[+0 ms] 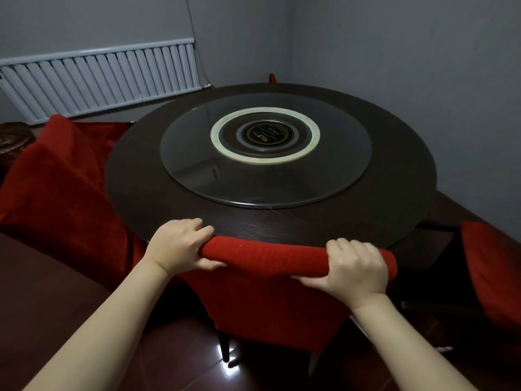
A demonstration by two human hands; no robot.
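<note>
A chair with a red fabric cover (270, 300) stands right in front of me, its back against the near edge of a round dark wooden table (135, 176). My left hand (180, 245) grips the left end of the chair's top rail, fingers curled over it and thumb underneath. My right hand (356, 268) grips the right end of the same rail in the same way. The chair's seat is hidden behind its back; two dark legs show below.
A glass turntable (197, 153) with a white ring lies on the table. Other red-covered chairs stand at the left (56, 193) and right (493, 266). A white radiator (98, 80) lines the far wall. The floor is glossy dark red.
</note>
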